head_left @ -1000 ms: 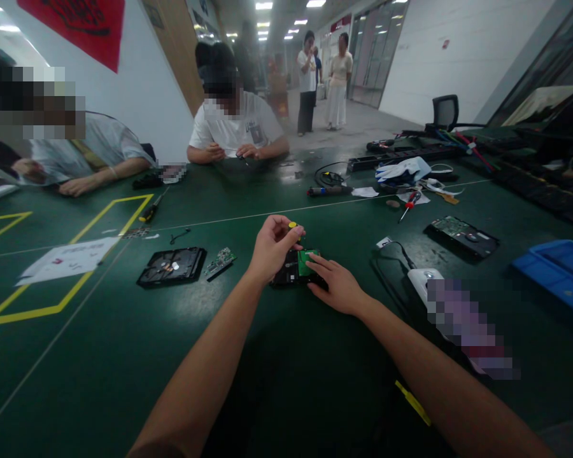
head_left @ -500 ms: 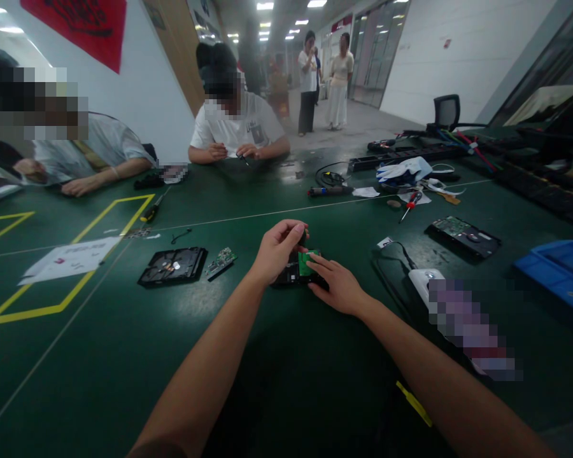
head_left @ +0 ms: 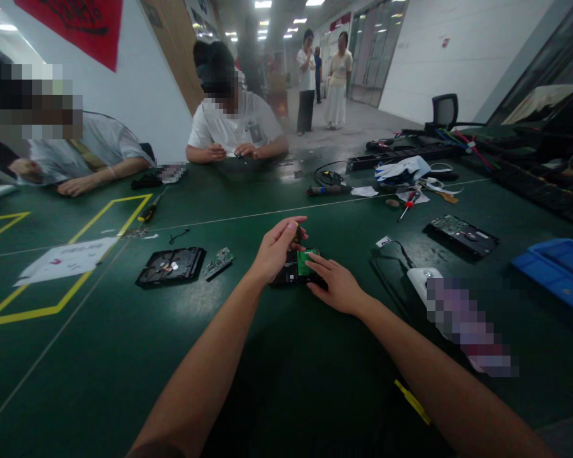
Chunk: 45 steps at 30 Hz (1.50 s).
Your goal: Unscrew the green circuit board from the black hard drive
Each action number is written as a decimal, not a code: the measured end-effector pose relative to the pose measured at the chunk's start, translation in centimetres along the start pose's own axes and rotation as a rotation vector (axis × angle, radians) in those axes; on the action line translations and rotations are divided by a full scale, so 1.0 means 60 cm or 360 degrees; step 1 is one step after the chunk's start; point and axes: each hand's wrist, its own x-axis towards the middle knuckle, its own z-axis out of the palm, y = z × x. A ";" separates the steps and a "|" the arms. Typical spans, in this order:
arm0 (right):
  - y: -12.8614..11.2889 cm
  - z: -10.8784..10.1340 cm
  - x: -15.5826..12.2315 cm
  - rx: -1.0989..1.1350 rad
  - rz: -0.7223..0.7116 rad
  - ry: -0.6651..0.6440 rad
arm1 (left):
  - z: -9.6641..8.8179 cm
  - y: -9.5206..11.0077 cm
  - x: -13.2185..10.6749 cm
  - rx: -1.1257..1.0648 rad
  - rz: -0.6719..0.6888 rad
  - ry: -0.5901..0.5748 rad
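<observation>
A black hard drive [head_left: 282, 273] with a green circuit board [head_left: 304, 262] on top lies on the table between my hands. My left hand [head_left: 277, 248] is closed above its far left part, pinching an upright screwdriver [head_left: 298, 233] whose yellow and dark handle shows between the fingers. The fingers hide most of the tool, and its tip is out of sight. My right hand [head_left: 337, 283] grips the drive from the right, with fingertips on the green board and the thumb at the near edge.
To the left lie another hard drive [head_left: 170, 266], a loose circuit board [head_left: 219, 263] and a screwdriver [head_left: 149, 210]. On the right are a third drive [head_left: 462, 235], a white power bank-like device with a cable [head_left: 423, 283] and a blue tray [head_left: 556, 273]. Two people sit opposite.
My left fingers have shifted on the screwdriver, the index finger now stretched out and more yellow handle showing. My right hand stays on the hard drive. The view has shifted slightly.
</observation>
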 end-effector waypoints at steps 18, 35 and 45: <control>0.001 0.002 0.000 0.0000 0.0006 0.0013 | 0.006 -0.007 -0.001 -0.0142 0.0028 0.0109; 0.001 0.002 -0.002 0.0005 0.0005 0.0008 | 0.004 0.005 -0.005 0.0120 0.0102 0.0022; -0.001 -0.001 -0.002 -0.0008 0.0038 -0.0026 | -0.002 0.009 -0.006 0.0421 0.0156 0.0090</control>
